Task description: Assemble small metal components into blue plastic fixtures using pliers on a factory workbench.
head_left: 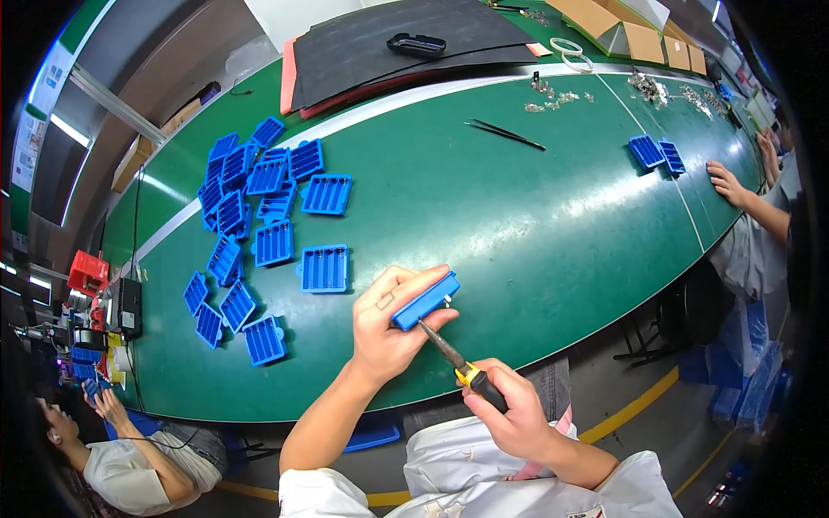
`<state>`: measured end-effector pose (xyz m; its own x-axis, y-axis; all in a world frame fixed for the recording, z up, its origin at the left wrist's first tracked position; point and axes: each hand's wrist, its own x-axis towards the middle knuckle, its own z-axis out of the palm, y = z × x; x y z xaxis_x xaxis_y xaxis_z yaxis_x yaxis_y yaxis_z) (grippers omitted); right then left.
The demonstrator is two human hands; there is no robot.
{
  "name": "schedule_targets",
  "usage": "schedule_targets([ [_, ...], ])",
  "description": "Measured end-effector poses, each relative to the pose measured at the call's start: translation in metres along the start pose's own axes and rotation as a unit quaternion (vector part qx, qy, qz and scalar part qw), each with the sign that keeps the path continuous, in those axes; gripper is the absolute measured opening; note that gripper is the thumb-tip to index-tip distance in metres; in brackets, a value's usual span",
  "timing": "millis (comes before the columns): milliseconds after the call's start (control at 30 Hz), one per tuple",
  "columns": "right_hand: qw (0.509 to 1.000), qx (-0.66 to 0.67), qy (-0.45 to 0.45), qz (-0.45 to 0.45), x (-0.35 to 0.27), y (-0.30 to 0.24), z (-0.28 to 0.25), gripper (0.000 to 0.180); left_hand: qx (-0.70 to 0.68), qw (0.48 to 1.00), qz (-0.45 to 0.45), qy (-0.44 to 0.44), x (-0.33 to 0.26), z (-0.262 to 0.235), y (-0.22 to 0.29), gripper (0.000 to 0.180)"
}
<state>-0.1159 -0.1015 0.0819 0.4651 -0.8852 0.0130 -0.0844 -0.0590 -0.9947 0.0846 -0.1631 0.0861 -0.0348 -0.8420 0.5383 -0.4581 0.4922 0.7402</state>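
My left hand (389, 324) is closed around a blue plastic battery holder (425, 302), held tilted on edge above the front of the green table. A small white bit shows at the holder's right side. In my right hand (518, 414) is a pair of needle-nose pliers (447, 350) with yellow and black handles. Their thin tip touches or nearly touches the holder's lower edge; whether the jaws grip anything is too small to tell. Left of my hands, several more blue battery holders (325, 268) lie in a loose heap, most with their slots facing up.
Black tweezers (505, 134) lie beyond my hands. Small metal parts (557, 99) are scattered farther back, near dark sheets (406, 52) and cardboard boxes (643, 43). Two blue holders (646, 152) lie near a co-worker's hand (727, 183) at right. Another person (138, 457) works at left.
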Motion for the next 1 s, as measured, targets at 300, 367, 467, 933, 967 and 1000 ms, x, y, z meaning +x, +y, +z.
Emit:
schedule_targets([
  [300, 0.999, -0.022, -0.036, -0.003, -0.007, 0.002, -0.004, 0.023, 0.061, 0.996, 0.061, 0.003, -0.001, -0.005, -0.012, 0.048],
  [367, 0.999, -0.021, -0.03, -0.003, -0.009, 0.001, -0.003, 0.018, 0.071, 0.99, 0.125, -0.007, 0.001, -0.009, -0.015, 0.046],
  [467, 1.0, -0.02, -0.02, 0.008, -0.018, 0.004, -0.005, 0.013, 0.1, 0.991, 0.07, 0.05, 0.003, -0.02, -0.014, 0.036],
  [933, 0.993, -0.094, 0.043, -0.056, -0.009, 0.01, -0.038, 0.025, 0.071, 0.994, 0.067, 0.051, 0.008, -0.024, -0.018, 0.047],
  [967, 0.984, -0.154, 0.067, -0.061, 0.001, 0.002, -0.047, 0.026, 0.071, 0.995, 0.057, 0.047, 0.007, -0.026, -0.016, 0.048],
  [1000, 0.958, -0.242, 0.115, -0.097, 0.008, 0.005, -0.055, 0.027, 0.068, 0.996, 0.049, 0.037, 0.007, -0.025, -0.014, 0.046],
])
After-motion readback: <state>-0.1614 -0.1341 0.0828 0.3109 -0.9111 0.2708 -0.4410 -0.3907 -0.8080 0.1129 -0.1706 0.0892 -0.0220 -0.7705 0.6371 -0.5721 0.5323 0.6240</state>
